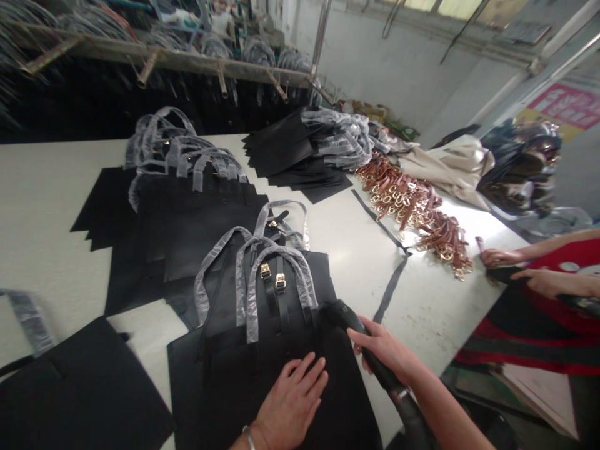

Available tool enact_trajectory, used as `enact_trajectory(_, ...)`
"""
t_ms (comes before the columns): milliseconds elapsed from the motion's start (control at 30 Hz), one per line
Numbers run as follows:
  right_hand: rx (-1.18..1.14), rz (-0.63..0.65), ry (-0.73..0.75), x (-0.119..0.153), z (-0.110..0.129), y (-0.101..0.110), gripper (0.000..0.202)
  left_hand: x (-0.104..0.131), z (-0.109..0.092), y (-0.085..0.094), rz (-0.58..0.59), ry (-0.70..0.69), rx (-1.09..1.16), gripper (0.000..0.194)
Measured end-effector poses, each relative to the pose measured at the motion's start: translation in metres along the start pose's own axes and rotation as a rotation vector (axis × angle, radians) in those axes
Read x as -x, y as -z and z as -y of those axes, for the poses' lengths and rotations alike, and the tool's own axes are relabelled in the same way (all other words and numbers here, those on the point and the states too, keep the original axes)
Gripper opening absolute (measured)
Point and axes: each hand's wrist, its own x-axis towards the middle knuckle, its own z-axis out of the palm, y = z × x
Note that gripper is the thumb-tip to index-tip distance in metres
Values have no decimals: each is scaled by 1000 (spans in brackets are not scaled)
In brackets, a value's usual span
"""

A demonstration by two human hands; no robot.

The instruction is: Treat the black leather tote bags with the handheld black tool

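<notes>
Resting left hand, fingers slightly spread, on black bag at bottom center; gripping black tool in curled fingers of right hand. Crowded by plastic-wrapped handles just above, more black bags at left and brown straps at upper right. Showing co-worker's hands only partly at right edge; losing tool's rear past bottom edge; leaving dark goods beneath upper-left rack hard to distinguish.
</notes>
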Motion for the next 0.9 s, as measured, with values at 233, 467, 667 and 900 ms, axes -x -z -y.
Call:
enact_trajectory(233,37,-111,95,-22,15,-11,41,-1,1,2,-15,2,17,42)
enact_trajectory(467,36,-145,6,30,-12,15,53,3,2,6,-51,0,25,39)
enact_trajectory(667,-17,-93,-112,37,-38,0,55,0,1,9,-55,-6,30,39)
enact_trajectory(900,106,-167,109,28,-11,-34,68,5,0,4,-4,-54,47,39)
